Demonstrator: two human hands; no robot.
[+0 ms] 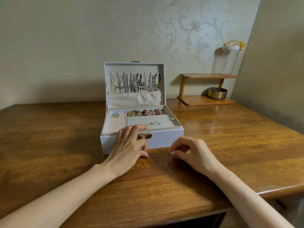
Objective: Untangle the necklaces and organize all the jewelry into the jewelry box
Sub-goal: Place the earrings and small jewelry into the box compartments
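Jewelry box [166,139] open, mid table [62,139], lid upright. Necklaces [131,83] hang in a row on the lid hooks, ends tucked in the pouch below. Rings [143,112] sit in the rear tray slots; small silver earrings [153,123] lie on the flat pad. I see my left hand [130,145] resting on the front wall by the clasp, fingers relaxed, index over the rim. Right hand [189,150] hovers just right of the box, loosely curled, nothing in it

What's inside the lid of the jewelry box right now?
Necklaces hang in a row inside the lid; their lower ends drop behind the gathered fabric pocket, so the pocket's contents are hidden.
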